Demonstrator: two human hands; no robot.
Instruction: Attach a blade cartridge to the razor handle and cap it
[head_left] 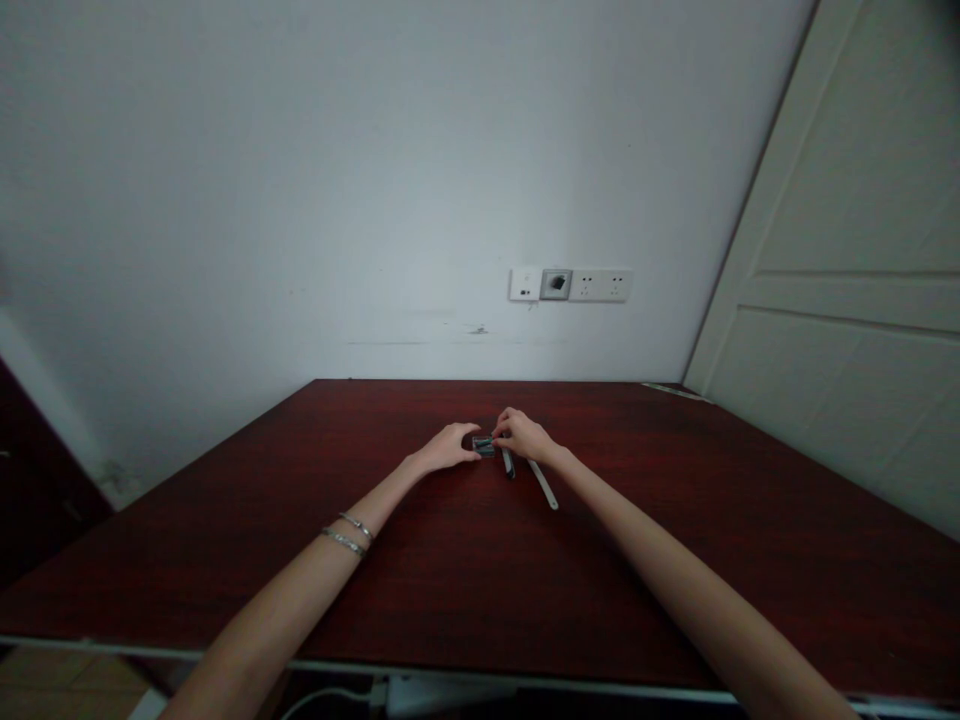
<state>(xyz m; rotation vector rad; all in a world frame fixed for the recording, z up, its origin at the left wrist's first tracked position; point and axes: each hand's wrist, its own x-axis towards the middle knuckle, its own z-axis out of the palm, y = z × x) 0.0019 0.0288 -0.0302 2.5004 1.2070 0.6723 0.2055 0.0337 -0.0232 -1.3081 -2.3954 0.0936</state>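
A small clear box (484,451) with something dark inside lies on the dark red table, between my hands. My left hand (448,447) curves round its left side, thumb and fingertips holding its edges. Over the box's right end, my right hand (520,434) has its fingertips pinched together; whatever is between them is too small to make out. Below my right hand lies a short narrow piece (509,465), pale and dark, partly covered by the hand. A longer pale flat strip (545,488) with a small hole at its end extends toward me from under the right wrist.
The dark red table (420,590) reaches back to a white wall with a row of sockets (570,285). A pale panelled door (847,270) stands at the right. Below the front edge are a white cable (330,692) and a white object (442,697).
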